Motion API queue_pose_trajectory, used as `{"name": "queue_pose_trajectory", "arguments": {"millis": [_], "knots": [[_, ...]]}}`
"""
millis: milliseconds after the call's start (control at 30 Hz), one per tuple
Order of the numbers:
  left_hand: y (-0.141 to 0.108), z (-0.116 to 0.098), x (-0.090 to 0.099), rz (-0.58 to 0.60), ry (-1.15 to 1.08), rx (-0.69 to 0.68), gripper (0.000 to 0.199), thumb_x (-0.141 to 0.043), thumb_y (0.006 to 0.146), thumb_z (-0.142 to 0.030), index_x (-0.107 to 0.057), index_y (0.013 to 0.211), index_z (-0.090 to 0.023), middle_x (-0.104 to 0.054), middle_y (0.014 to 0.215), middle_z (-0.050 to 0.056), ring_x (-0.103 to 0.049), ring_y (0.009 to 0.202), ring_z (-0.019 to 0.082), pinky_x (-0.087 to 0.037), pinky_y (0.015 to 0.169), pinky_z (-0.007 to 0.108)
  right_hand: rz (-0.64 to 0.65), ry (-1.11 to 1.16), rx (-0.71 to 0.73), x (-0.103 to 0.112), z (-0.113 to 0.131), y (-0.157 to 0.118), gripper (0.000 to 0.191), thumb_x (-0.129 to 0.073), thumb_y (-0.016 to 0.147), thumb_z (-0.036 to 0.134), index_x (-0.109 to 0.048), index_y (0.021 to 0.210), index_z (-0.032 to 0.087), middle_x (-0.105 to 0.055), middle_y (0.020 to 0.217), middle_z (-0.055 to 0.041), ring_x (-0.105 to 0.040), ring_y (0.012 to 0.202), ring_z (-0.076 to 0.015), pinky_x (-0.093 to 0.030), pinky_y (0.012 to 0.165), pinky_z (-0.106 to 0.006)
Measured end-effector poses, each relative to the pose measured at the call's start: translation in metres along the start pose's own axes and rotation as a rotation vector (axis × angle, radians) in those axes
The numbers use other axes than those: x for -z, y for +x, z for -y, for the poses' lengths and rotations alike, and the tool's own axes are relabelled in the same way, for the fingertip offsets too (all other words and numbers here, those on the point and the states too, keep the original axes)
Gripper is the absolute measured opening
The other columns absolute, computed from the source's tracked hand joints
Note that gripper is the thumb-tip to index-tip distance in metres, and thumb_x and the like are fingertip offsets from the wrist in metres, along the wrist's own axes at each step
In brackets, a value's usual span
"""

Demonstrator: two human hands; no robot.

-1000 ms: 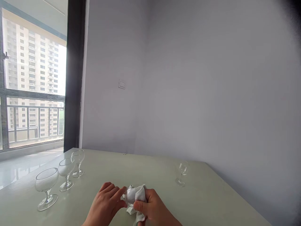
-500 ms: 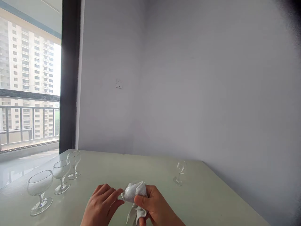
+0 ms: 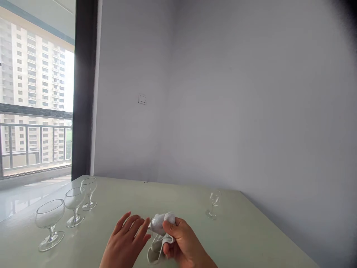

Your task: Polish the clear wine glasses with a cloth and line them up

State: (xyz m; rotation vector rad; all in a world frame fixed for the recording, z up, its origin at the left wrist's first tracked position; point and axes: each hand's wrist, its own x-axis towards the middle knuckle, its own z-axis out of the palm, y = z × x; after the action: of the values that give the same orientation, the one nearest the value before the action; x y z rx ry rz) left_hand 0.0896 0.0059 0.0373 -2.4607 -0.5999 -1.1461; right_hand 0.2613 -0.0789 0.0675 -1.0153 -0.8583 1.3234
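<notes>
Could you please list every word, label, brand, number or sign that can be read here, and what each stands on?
No readable text anywhere.
White cloth: no lettering visible.
Clear stemmed glasses on the pale green tabletop: no lettering visible.
White rectangular wall switch: no lettering visible.
Tiny dark mark at the tabletop's far edge: too small to tell.
Small dark shape at the picture's left edge: cut off, unidentifiable.

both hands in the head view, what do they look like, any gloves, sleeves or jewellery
The left hand and right hand are both bare, with slim fingers. No glove, ring, watch or bracelet shows on either, and no sleeve reaches into the picture. The nails are too small to judge.
</notes>
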Motion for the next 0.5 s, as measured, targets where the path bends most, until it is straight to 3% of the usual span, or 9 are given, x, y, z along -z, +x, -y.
{"name": "queue_pose_trajectory", "arguments": {"millis": [67, 133, 200, 267, 333, 433, 500], "knots": [[-0.001, 0.005, 0.001, 0.082, -0.051, 0.016, 0.015, -0.055, 0.082, -0.023, -0.060, 0.096, -0.026, -0.068, 0.074, -0.004, -0.062, 0.069, 0.015, -0.038, 0.089, 0.035, 0.046, -0.039, -0.014, -0.004, -0.003, -0.004, 0.048, -0.068, 0.064, 0.052, -0.057, 0.087, 0.012, -0.055, 0.057, 0.0024, -0.049, 0.034, -0.0073, -0.035, 0.032, -0.017], [-0.001, 0.008, 0.000, 0.241, -0.200, 0.119, 0.009, -0.058, 0.080, -0.031, -0.061, 0.086, -0.025, -0.065, 0.065, -0.005, -0.059, 0.061, 0.014, -0.045, 0.070, 0.027, 0.129, -0.265, 0.034, -0.002, 0.003, -0.016, 0.036, -0.068, 0.067, 0.043, -0.060, 0.088, 0.015, -0.053, 0.060, 0.0038, -0.052, 0.039, -0.0082, -0.040, 0.038, -0.019], [-0.001, 0.008, -0.005, 0.438, -0.403, 0.250, 0.014, -0.061, 0.076, -0.037, -0.061, 0.075, -0.023, -0.062, 0.058, -0.005, -0.059, 0.056, 0.014, -0.043, 0.052, 0.021, 0.206, -0.531, 0.090, 0.005, 0.014, -0.026, 0.018, -0.066, 0.070, 0.029, -0.063, 0.085, 0.017, -0.053, 0.064, 0.0046, -0.053, 0.048, -0.0082, -0.045, 0.047, -0.020], [-0.001, 0.005, -0.009, 0.565, -0.543, 0.306, 0.018, -0.062, 0.075, -0.039, -0.060, 0.069, -0.022, -0.061, 0.056, -0.006, -0.058, 0.052, 0.012, -0.042, 0.047, 0.019, 0.258, -0.668, 0.118, 0.011, 0.021, -0.030, 0.010, -0.064, 0.069, 0.021, -0.065, 0.079, 0.018, -0.055, 0.066, 0.0043, -0.053, 0.054, -0.0087, -0.048, 0.053, -0.021], [0.000, 0.001, -0.011, 0.487, -0.496, 0.233, 0.014, -0.060, 0.077, -0.037, -0.063, 0.079, -0.024, -0.066, 0.067, -0.004, -0.062, 0.061, 0.014, -0.046, 0.057, 0.022, 0.239, -0.635, 0.116, 0.013, 0.021, -0.024, 0.008, -0.065, 0.068, 0.022, -0.064, 0.073, 0.016, -0.053, 0.061, 0.0042, -0.054, 0.052, -0.0096, -0.048, 0.050, -0.021], [0.001, -0.002, -0.008, 0.092, -0.164, 0.043, 0.024, -0.058, 0.080, -0.030, -0.059, 0.104, -0.025, -0.069, 0.090, 0.000, -0.061, 0.087, 0.020, -0.039, 0.091, 0.035, 0.073, -0.328, 0.052, 0.005, 0.006, -0.009, 0.026, -0.065, 0.069, 0.037, -0.061, 0.078, 0.013, -0.051, 0.053, 0.0039, -0.053, 0.040, -0.0098, -0.040, 0.036, -0.018], [0.001, 0.000, -0.004, -0.058, -0.033, -0.022, 0.026, -0.053, 0.083, -0.022, -0.057, 0.109, -0.023, -0.069, 0.086, 0.001, -0.061, 0.083, 0.018, -0.032, 0.096, 0.038, -0.017, -0.095, -0.014, -0.003, -0.003, -0.004, 0.042, -0.066, 0.066, 0.049, -0.060, 0.085, 0.012, -0.054, 0.054, 0.0024, -0.051, 0.036, -0.0085, -0.033, 0.032, -0.016]]}}
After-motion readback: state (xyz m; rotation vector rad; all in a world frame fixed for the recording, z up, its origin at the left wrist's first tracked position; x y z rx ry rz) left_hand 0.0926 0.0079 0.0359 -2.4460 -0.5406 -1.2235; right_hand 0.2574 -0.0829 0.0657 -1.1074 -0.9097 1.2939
